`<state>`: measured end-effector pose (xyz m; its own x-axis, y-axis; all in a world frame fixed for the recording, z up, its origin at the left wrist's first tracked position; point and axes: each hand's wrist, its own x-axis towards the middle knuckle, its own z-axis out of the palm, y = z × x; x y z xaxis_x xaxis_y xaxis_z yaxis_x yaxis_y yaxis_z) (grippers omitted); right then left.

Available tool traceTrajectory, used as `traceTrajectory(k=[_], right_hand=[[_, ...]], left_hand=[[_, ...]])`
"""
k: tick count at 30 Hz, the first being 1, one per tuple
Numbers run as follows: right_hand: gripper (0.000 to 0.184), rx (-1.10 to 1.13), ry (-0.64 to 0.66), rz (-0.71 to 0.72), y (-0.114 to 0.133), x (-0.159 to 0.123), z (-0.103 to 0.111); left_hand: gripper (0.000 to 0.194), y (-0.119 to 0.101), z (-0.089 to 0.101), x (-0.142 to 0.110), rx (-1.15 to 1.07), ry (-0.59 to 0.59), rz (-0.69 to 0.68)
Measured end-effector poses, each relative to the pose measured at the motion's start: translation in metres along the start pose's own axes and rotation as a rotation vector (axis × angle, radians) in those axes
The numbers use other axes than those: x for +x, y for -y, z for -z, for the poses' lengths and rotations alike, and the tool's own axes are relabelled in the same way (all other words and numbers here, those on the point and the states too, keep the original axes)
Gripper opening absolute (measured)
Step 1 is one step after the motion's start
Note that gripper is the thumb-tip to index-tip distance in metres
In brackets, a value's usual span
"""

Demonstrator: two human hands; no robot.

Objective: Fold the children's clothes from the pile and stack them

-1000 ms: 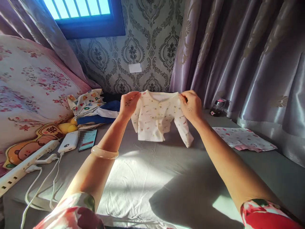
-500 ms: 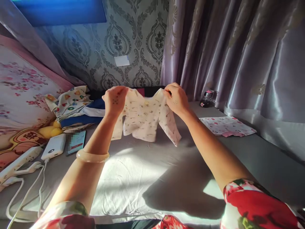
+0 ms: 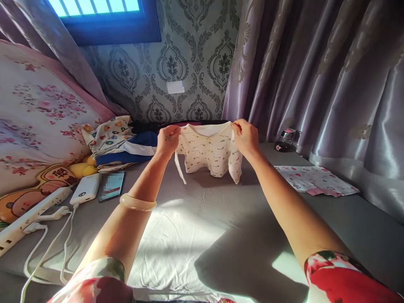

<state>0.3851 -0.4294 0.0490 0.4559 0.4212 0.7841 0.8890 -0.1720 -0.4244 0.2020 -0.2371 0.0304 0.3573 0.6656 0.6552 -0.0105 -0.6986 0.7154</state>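
Observation:
A small cream baby shirt [image 3: 205,151] with a tiny scattered print hangs stretched between my two hands, above the far part of the grey bed sheet [image 3: 176,244]. My left hand [image 3: 168,141] is closed on one shoulder of the shirt, and a pale bangle [image 3: 138,203] circles that wrist. At the other shoulder, my right hand [image 3: 245,136] pinches the fabric. The neckline is pulled nearly straight between them, while both sleeves dangle at the sides. My fingertips are partly hidden behind the cloth and knuckles.
Left lie folded clothes [image 3: 110,141], a phone [image 3: 112,186], a white power bank [image 3: 84,188] and a power strip [image 3: 34,219] with cables. A folded printed cloth [image 3: 315,179] and a dark bottle [image 3: 285,140] are at right, beside the curtain [image 3: 331,84].
The shirt's neckline is spread tauter and its body has swung, with the hem higher. My view has tilted up and left, showing more of the window. Both hands still grip the shoulders.

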Motion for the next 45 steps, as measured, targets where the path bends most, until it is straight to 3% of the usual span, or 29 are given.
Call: traceTrajectory(k=[8,14,19,26,31,35,37,39,42,45], right_hand=[[0.022,0.046,0.020,-0.011,0.007,-0.002,-0.008],[0.021,0.042,-0.027,0.074,0.009,-0.012,-0.006],[0.023,0.012,-0.075,0.112,0.017,-0.024,0.002],[0.025,0.011,-0.084,0.223,0.033,-0.049,0.041],[0.021,0.084,-0.047,0.246,0.063,-0.064,0.091],[0.020,0.173,0.007,0.208,0.080,-0.057,0.116],[0.022,0.182,0.083,0.200,0.074,-0.050,0.112],[0.024,0.160,0.183,0.181,0.059,-0.045,0.094],[0.023,0.061,0.317,0.128,0.026,-0.048,0.053],[0.022,-0.088,0.403,0.097,-0.007,-0.067,0.009]], left_hand=[[0.020,-0.006,-0.008,-0.012,0.173,-0.121,0.077],[0.024,-0.021,-0.012,-0.040,0.313,-0.273,-0.015],[0.027,-0.028,-0.005,-0.056,0.308,-0.294,-0.107],[0.030,-0.045,0.038,-0.076,0.388,-0.219,-0.307],[0.028,-0.092,0.087,-0.096,0.398,-0.197,-0.441],[0.023,-0.119,0.115,-0.090,0.433,-0.179,-0.476],[0.023,-0.115,0.118,-0.078,0.447,-0.123,-0.450],[0.025,-0.098,0.111,-0.066,0.462,-0.011,-0.417],[0.030,-0.052,0.085,-0.056,0.568,0.204,-0.355],[0.034,-0.004,0.047,-0.065,0.729,0.368,-0.223]])
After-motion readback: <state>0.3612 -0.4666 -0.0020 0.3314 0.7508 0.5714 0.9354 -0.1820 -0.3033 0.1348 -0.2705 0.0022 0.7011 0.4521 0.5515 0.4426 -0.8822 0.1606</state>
